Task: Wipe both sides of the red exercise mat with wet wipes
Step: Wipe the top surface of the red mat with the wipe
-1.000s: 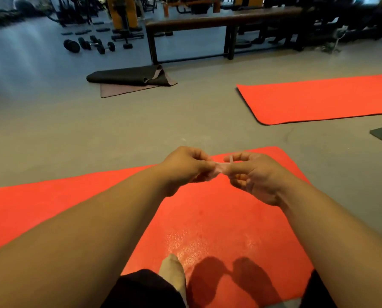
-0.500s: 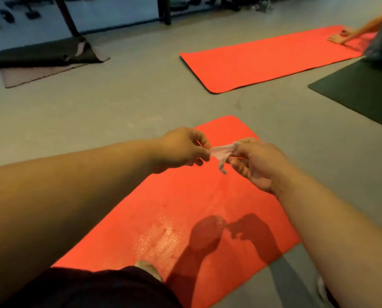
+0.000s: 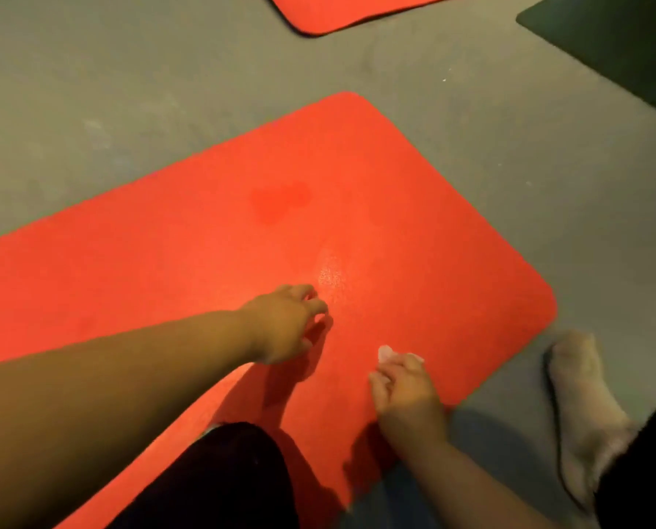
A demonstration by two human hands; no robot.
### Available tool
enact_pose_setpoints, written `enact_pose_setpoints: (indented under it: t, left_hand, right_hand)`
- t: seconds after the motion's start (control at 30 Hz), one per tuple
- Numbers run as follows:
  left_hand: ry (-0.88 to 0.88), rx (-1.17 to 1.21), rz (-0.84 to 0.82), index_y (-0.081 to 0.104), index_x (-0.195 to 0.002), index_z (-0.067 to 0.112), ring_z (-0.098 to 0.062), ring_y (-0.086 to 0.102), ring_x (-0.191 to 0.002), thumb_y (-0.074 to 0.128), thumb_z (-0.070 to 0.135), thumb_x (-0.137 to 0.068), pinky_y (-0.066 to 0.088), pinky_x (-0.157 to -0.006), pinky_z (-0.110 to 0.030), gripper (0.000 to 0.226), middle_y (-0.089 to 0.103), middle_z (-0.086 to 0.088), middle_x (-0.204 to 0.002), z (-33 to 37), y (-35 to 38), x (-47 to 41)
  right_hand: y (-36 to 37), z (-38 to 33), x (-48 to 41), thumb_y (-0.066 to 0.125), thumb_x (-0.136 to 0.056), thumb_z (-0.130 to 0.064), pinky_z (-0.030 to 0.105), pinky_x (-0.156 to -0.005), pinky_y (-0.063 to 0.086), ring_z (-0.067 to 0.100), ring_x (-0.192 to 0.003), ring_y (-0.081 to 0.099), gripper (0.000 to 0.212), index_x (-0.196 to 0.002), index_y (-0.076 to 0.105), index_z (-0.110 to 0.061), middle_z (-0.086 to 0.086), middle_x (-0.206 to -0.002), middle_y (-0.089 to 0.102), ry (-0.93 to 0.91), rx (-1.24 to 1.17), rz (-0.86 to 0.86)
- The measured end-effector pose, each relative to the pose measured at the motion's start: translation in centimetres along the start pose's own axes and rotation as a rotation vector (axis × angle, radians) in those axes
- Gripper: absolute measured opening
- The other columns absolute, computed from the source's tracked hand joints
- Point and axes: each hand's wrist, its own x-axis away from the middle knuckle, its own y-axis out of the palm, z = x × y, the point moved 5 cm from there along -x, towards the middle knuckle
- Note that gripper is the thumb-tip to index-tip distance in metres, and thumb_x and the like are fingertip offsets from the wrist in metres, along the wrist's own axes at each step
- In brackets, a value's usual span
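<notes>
The red exercise mat (image 3: 212, 238) lies flat on the grey floor, running from the left edge to a rounded end at the right. A damp shiny patch shows near its middle. My left hand (image 3: 286, 324) hovers just above the mat with loosely curled fingers and nothing in it. My right hand (image 3: 402, 383) is near the mat's front edge and pinches a small crumpled whitish wet wipe (image 3: 385, 353) at its fingertips.
A second red mat (image 3: 341, 11) lies at the top edge and a dark green mat (image 3: 616, 43) at the top right. My socked foot (image 3: 582, 406) rests on the floor right of the mat. My black-clad knee (image 3: 223, 479) is over the mat's front edge.
My hands have parted: the left let go of the wipe and moved down toward the mat, while the right kept the wipe and dropped lower. My head has tilted down.
</notes>
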Motion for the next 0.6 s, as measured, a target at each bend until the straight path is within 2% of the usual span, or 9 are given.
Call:
enact_pose_setpoints:
  t: [0.07,0.13,0.17,0.23,0.3,0.4,0.5,0.53,0.6]
  left_hand:
    - [-0.006,-0.060,0.053,0.032,-0.143,0.027,-0.028,0.019,-0.143,0.056,0.036,-0.088,0.030,-0.112,-0.037,0.060,0.013,-0.010,-0.156,-0.6,1.1,-1.3]
    - [-0.012,-0.088,0.073,0.028,-0.145,0.029,-0.028,0.012,-0.146,0.052,0.037,-0.090,0.025,-0.114,-0.037,0.061,0.005,-0.009,-0.159,-1.1,2.1,-2.1]
    - [-0.016,-0.085,0.066,0.025,-0.146,0.029,-0.028,0.009,-0.147,0.050,0.038,-0.090,0.022,-0.115,-0.037,0.062,0.002,-0.009,-0.160,-1.4,2.7,-2.2]
    - [-0.037,-0.072,0.087,0.022,-0.146,0.031,-0.028,0.006,-0.148,0.045,0.040,-0.091,0.020,-0.116,-0.038,0.060,-0.001,-0.008,-0.161,-1.6,3.8,-2.3]
    - [-0.075,-0.042,0.141,0.022,-0.146,0.031,-0.028,0.003,-0.148,0.040,0.039,-0.095,0.016,-0.119,-0.042,0.055,-0.002,-0.008,-0.161,-1.3,4.4,-2.3]
    - [-0.123,0.016,0.144,0.017,-0.148,0.028,-0.027,-0.005,-0.148,0.037,0.033,-0.097,0.008,-0.118,-0.046,0.055,-0.009,-0.006,-0.161,-0.8,5.2,-2.4]
    - [-0.131,0.004,0.087,0.005,-0.152,0.027,-0.025,-0.012,-0.147,0.036,0.028,-0.096,0.004,-0.119,-0.046,0.064,-0.017,-0.005,-0.159,-0.7,5.5,-2.0]
    - [-0.132,-0.011,0.071,0.001,-0.153,0.027,-0.025,-0.013,-0.147,0.034,0.028,-0.096,0.004,-0.119,-0.046,0.066,-0.019,-0.005,-0.159,-0.8,5.7,-1.9]
    - [-0.125,-0.045,0.036,-0.005,-0.152,0.028,-0.024,-0.013,-0.147,0.032,0.029,-0.096,0.007,-0.119,-0.047,0.068,-0.022,-0.004,-0.158,-1.0,6.2,-1.4]
  right_hand:
    - [0.6,-0.6,0.6,0.047,-0.083,-0.024,0.033,-0.074,0.048,0.025,-0.077,0.062,0.022,-0.087,0.066,-0.016,0.003,-0.083,0.064,-0.162,0.075,-0.015]
    - [-0.1,-0.7,-0.3,0.056,-0.082,-0.021,0.033,-0.066,0.051,0.022,-0.073,0.062,0.011,-0.087,0.065,-0.020,0.000,-0.078,0.063,-0.272,0.183,-0.056]
    - [-0.6,-0.5,-1.0,0.059,-0.081,-0.021,0.031,-0.065,0.047,0.023,-0.071,0.061,0.005,-0.081,0.064,-0.020,0.000,-0.075,0.060,-0.316,0.226,-0.070]
    - [-1.8,0.0,-2.6,0.063,-0.081,-0.024,0.030,-0.067,0.041,0.024,-0.071,0.057,0.015,-0.067,0.060,-0.017,0.003,-0.075,0.056,-0.324,0.261,-0.069]
    - [-2.5,0.1,-3.4,0.065,-0.079,-0.023,0.031,-0.067,0.043,0.025,-0.073,0.055,0.020,-0.062,0.058,-0.014,0.005,-0.080,0.058,-0.279,0.237,-0.027]
    - [-0.6,-1.0,-0.9,0.063,-0.076,-0.019,0.029,-0.064,0.035,0.024,-0.067,0.055,0.015,-0.066,0.052,-0.018,0.002,-0.072,0.053,-0.333,0.250,-0.058]
    - [0.7,-0.5,1.7,0.049,-0.075,-0.024,0.027,-0.063,0.040,0.020,-0.069,0.056,0.007,-0.073,0.053,-0.019,-0.001,-0.073,0.054,-0.525,0.267,-0.188]
    - [-0.1,0.6,1.0,0.047,-0.076,-0.024,0.030,-0.063,0.043,0.022,-0.068,0.057,0.010,-0.072,0.055,-0.018,0.001,-0.072,0.055,-0.532,0.284,-0.165]
    - [-3.5,3.8,-2.2,0.051,-0.082,-0.022,0.035,-0.063,0.044,0.030,-0.068,0.059,0.016,-0.070,0.058,-0.013,0.008,-0.071,0.058,-0.328,0.307,0.017]
